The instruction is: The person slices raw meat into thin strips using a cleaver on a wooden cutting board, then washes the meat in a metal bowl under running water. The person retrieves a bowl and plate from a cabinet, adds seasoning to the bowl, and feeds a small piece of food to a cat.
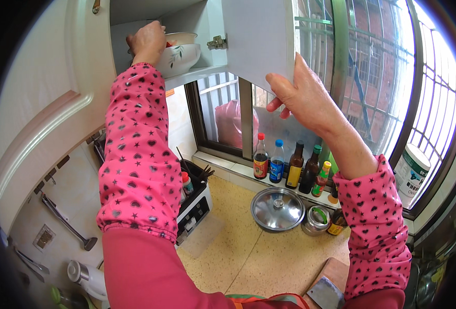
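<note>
My left hand (148, 41) reaches into an open wall cabinet (189, 17), beside stacked bowls. Its fingertips are hidden, so I cannot tell whether it holds anything. The lower bowl is a white ceramic bowl (183, 58) with a green leaf pattern; another bowl (181, 38) with a pale rim sits in it. With the thumb and index finger, my right hand (305, 96) grips the lower corner of the white cabinet door (260, 38). The door stands swung out on its metal hinge (216, 42). Pink patterned sleeve covers are on both forearms.
Several sauce bottles (277, 162) line the windowsill. Below on the counter (231, 239) are a steel pan lid (277, 208), a jar (316, 221), a utensil caddy (197, 197), and a cleaver (326, 293) on a cutting board (334, 268). A ladle (67, 222) hangs at left.
</note>
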The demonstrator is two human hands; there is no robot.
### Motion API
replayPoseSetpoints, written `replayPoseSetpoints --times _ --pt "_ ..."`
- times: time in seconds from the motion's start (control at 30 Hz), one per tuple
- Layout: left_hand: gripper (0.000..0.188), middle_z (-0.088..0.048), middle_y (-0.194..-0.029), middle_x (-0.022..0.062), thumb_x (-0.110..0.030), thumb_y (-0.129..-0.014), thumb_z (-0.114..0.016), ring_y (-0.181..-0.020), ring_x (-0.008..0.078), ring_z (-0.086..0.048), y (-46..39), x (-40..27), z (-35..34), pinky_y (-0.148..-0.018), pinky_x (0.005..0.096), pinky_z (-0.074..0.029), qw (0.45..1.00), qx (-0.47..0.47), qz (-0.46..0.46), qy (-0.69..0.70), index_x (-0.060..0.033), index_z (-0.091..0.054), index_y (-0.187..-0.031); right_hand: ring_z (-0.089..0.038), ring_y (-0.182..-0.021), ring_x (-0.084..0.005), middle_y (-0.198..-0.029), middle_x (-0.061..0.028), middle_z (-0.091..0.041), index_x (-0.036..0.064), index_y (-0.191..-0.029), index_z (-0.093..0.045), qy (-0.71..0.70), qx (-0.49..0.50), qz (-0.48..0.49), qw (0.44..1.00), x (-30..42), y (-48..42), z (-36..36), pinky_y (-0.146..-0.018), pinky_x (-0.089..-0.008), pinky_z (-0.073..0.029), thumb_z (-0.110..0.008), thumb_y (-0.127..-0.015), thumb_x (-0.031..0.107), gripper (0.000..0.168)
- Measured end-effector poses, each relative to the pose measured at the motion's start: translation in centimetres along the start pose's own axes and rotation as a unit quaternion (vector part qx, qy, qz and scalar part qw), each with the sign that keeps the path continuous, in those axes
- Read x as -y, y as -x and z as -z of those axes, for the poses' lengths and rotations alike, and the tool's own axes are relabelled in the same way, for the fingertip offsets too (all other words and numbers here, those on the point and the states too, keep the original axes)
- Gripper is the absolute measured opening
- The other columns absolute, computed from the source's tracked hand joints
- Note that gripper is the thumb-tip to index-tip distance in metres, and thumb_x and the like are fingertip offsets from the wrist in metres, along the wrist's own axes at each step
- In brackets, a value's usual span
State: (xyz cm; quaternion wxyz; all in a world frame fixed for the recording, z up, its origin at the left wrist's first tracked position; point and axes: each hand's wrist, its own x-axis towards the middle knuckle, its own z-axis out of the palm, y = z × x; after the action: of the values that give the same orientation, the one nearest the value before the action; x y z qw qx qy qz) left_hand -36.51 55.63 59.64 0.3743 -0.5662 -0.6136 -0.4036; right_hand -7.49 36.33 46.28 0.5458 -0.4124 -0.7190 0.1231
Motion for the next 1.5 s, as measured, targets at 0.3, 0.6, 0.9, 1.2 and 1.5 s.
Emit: replayPoseSetpoints --times 0.3,0.6,0.9,1.2,1.5 --pt "0.032 -0.071 -0.118 0.0088 -0.038 -0.092 -0.065 -0.113 0.0339 -0.064 0.6 -0.4 0.2 -0.100 0.0530 -0.035 0.988 0.113 -0.089 0.049 -0.0164 -0.068 -0.115 -0.069 -0.066 -0.0184 -0.087 -0.0155 -0.062 -0.007 -0.110 -0.042 -0.004 -0.007 0.011 1.000 0.0 0.0 -0.1 -0.054 -0.0323 -0.053 -0.051 -0.091 0.022 0.036" --pt "0.028 -0.068 -0.121 0.0081 -0.026 -0.091 -0.068 -0.121 0.0364 -0.056 -0.7 0.1 -1.1 -0.101 0.0540 -0.035 0.987 0.104 -0.113 0.040 -0.0166 -0.065 -0.117 -0.067 -0.066 -0.0173 -0.087 -0.0155 -0.062 -0.007 -0.112 -0.042 -0.008 -0.005 0.010 1.000 0.3 0.3 0.0 -0.054 -0.0324 -0.053 -0.053 -0.091 0.022 0.037" --pt "0.024 -0.068 -0.117 0.0076 -0.025 -0.090 -0.066 -0.115 0.0387 -0.056 -1.1 0.2 -1.1 -0.099 0.0535 -0.035 0.986 -0.021 -0.141 0.090 -0.0158 -0.065 -0.113 -0.068 -0.067 -0.0178 -0.086 -0.0153 -0.062 -0.008 -0.111 -0.043 -0.015 -0.009 0.021 1.000 0.0 0.2 0.0 -0.054 -0.0325 -0.054 -0.054 -0.091 0.021 0.036" --pt "0.021 -0.068 -0.110 0.0095 -0.019 -0.090 -0.067 -0.102 0.0363 -0.061 -1.7 -0.4 1.3 -0.090 0.0514 -0.042 0.952 -0.204 -0.212 0.087 -0.0122 -0.065 -0.110 -0.068 -0.067 -0.0182 -0.086 -0.0161 -0.061 -0.010 -0.110 -0.043 -0.007 -0.007 0.025 1.000 -0.2 0.1 0.1 -0.055 -0.0334 -0.054 -0.054 -0.091 0.022 0.038" --pt "0.015 -0.065 -0.096 0.0208 -0.019 -0.081 -0.067 -0.098 0.0428 -0.057 -0.4 -2.0 7.0 -0.084 0.0545 -0.042 0.940 -0.231 -0.218 0.123 -0.0060 -0.065 -0.088 -0.068 -0.067 -0.0182 -0.088 -0.0167 -0.061 -0.009 -0.113 -0.041 -0.006 0.000 0.007 1.000 -0.2 -0.1 0.2 -0.055 -0.0340 -0.054 -0.054 -0.091 0.024 0.042"
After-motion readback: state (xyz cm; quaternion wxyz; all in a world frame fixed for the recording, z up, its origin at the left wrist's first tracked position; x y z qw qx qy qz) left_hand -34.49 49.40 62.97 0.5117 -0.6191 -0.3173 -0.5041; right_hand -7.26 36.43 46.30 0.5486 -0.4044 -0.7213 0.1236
